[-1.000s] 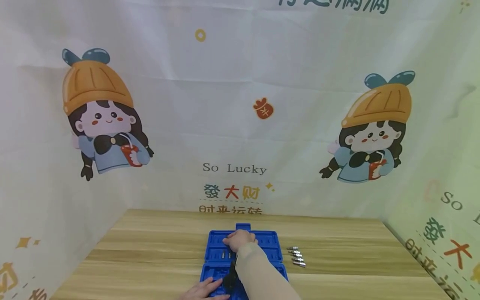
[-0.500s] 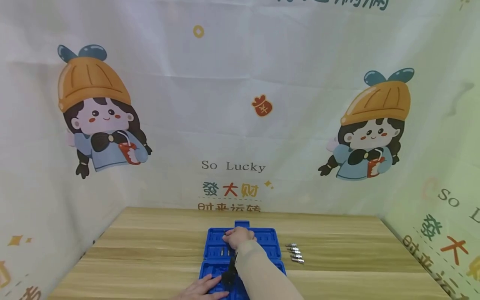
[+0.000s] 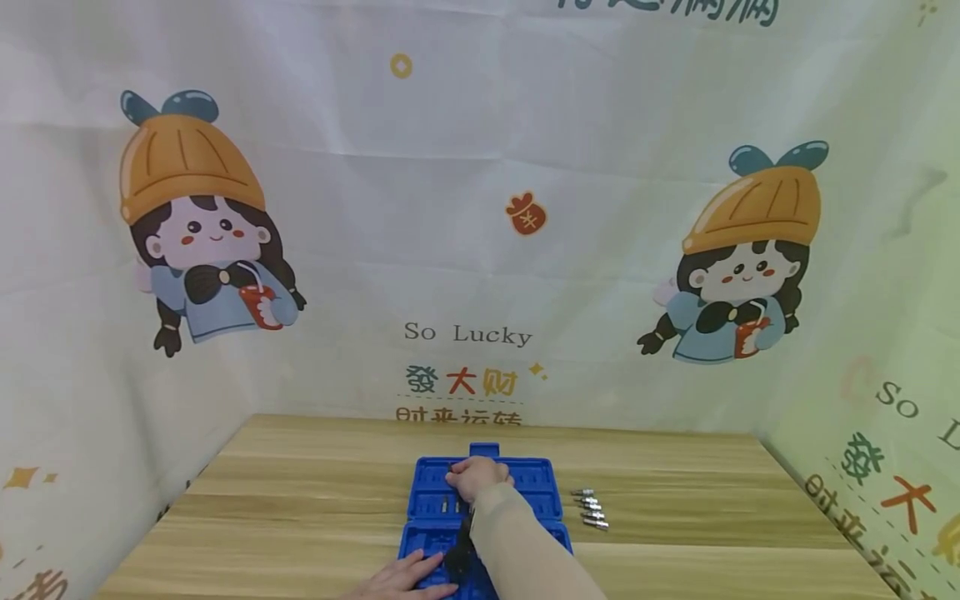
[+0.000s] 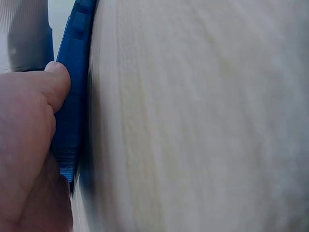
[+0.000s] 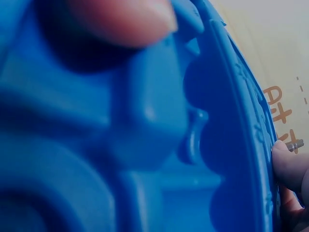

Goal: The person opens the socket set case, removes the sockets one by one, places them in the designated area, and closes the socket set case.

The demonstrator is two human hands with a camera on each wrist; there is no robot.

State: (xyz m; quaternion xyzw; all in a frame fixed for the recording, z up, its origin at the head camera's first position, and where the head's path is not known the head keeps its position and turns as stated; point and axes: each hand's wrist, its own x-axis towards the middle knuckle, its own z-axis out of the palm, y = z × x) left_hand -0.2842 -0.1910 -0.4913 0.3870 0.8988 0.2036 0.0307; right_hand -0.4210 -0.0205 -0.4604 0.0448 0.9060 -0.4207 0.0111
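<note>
A: Entry one, at the fingers?
B: Fingers of the right hand (image 3: 480, 479) — pinching a small metal piece (image 5: 295, 144) over the case's far half; one end protrudes past the thumb. Presumably light, rigid, smooth, liable to slip or roll. Best taken mid-shank, between thumb and forefinger.

A: Beneath those fingers?
B: Blue case (image 3: 536, 477), two halves spread, moulded recesses. Probably hard plastic: stiff, light, hardly fragile. Steady it by the outer rim. Two slotted bits (image 3: 445, 504) stand just leftward and nearer the wearer than the fingers; their exact seating is too small to tell.

A: Left side?
B: Left hand (image 3: 405, 575), nearer the wearer and left of the pinching fingers. Its fingers lie extended on the near half, clasping nothing.

A: Outermost?
B: Loose bits (image 3: 592, 506), metal, short row, on the surface (image 3: 690, 500) — right of the fingers, well apart, untouched. Likely hard and slick; lift by the barrel.
</note>
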